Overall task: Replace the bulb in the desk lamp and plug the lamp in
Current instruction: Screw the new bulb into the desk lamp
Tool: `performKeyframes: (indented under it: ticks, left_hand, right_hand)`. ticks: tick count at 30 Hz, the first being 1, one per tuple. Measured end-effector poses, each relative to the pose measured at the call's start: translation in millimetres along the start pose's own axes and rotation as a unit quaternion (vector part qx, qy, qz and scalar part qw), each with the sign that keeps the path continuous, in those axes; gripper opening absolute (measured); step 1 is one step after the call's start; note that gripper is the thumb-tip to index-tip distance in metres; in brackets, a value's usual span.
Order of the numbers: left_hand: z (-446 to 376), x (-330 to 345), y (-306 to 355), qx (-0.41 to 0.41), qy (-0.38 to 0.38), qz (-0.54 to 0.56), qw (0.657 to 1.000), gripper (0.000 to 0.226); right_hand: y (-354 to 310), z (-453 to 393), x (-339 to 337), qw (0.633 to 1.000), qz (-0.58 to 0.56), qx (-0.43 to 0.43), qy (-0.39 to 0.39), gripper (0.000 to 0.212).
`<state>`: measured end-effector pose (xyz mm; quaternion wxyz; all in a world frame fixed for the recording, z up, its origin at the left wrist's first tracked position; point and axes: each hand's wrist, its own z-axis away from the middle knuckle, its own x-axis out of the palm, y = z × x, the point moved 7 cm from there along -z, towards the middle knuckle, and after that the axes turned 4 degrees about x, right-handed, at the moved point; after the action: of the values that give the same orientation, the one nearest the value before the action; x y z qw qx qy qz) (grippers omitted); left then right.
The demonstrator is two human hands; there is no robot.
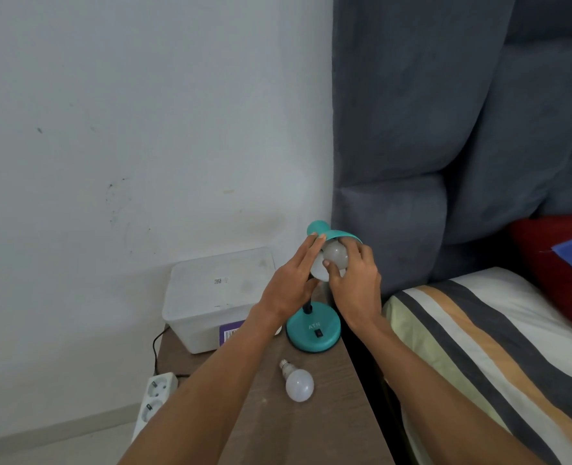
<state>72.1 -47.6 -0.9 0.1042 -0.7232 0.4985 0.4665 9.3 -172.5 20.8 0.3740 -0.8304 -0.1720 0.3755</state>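
A teal desk lamp stands on a brown bedside table (pixel 298 431), its round base (pixel 313 330) near the table's right edge. The teal shade (pixel 336 233) points toward me. Inside the shade sits a white bulb (pixel 336 255). My right hand (pixel 355 283) grips this bulb with thumb and fingers. My left hand (pixel 291 283) rests against the left side of the shade with its fingers stretched out. A second white bulb (pixel 298 384) lies loose on the table in front of the base, its screw end pointing away from me.
A white lidded plastic box (pixel 211 297) sits at the table's back left. A white power strip (pixel 154 397) with a black cord (pixel 155 350) lies on the floor left of the table. A bed with striped bedding (pixel 479 347) and a grey padded headboard (pixel 445 129) are to the right.
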Motion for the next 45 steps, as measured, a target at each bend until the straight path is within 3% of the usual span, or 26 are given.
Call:
performKeyframes:
  ticks: [11,16,21,26,30,37,41,45]
  left_hand:
    - [-1,-1,2,-0.001,-0.001,0.004,1.0,0.085]
    - [-1,-1,0,-0.005,-0.002,0.006,1.0,0.085]
    - [0,-5,2,-0.005,-0.002,0.014,1.0,0.084]
    - [1,-4,2,-0.006,-0.003,0.009,1.0,0.086]
    - [1,-4,1,-0.008,0.003,0.012,1.0,0.085]
    - [2,-5,1,-0.01,0.001,0.015,1.0,0.084]
    - [1,-3,1,-0.006,0.0,0.013,1.0,0.085]
    - [1,-3,1,-0.007,0.001,0.016,1.0,0.087]
  right_hand:
    - [15,-7,-3,0.986,-0.111,0.127,0.004,0.035]
    - [17,-6,6,0.99,-0.092,0.104,-0.036,0.051]
    - [20,-2,6,0.982,-0.092,0.162,-0.031,0.043]
    - [12,-4,2,0.989,-0.072,0.127,0.004,0.045]
    - [4,0,3,0.995,-0.054,0.079,-0.023,0.049]
    - [19,-3,4,0.983,-0.074,0.166,-0.029,0.046]
    - [10,-4,-1,0.989,-0.071,0.126,0.004,0.046]
    - [5,-4,2,0.996,-0.044,0.08,-0.012,0.051]
